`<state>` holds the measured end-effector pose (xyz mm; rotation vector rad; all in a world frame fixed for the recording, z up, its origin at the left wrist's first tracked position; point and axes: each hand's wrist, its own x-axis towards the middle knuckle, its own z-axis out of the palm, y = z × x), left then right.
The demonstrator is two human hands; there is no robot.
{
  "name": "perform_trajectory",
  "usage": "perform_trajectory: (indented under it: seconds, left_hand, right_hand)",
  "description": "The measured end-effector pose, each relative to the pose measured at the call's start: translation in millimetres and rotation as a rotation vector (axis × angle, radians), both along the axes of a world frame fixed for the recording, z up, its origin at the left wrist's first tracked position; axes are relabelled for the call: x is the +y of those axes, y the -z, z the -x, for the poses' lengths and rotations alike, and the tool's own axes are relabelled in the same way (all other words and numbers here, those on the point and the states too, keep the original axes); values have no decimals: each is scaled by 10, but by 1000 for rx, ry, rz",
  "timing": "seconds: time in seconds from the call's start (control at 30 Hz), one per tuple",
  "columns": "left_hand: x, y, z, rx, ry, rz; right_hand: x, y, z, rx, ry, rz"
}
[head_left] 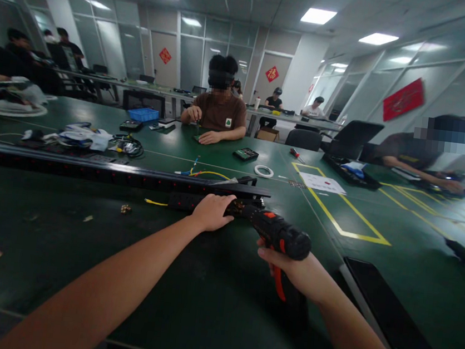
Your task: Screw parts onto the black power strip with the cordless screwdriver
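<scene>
My right hand (pixel 293 265) is wrapped round the grip of a black and orange power screwdriver (pixel 280 233), its nose pointing left. The tool's tip meets the end of a short black strip (pixel 183 201) on the green table. Around that end my left hand (pixel 212 212) is closed, its thumb and fingers beside the tip. Just behind lies a long black rail (pixel 111 172) reaching to the left edge. A yellow cable end (pixel 156 203) sticks out from the strip's left side.
Small screws (pixel 126 209) lie on the green table (pixel 184 303). A black flat device (pixel 393 310) is at the right. Cables (pixel 126 145), a tape roll (pixel 263 171) and paper (pixel 322 183) lie beyond the rail. A person (pixel 218 111) sits opposite, another at the right.
</scene>
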<state>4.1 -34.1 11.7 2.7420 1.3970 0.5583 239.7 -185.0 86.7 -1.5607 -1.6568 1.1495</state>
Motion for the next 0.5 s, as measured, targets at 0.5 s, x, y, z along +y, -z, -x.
perform_trajectory:
  seconds: [0.5]
  left_hand:
    - [-678,-1015,-260,-201,-117,-118]
  right_hand:
    - [26,27,-66,-79,-37,-53]
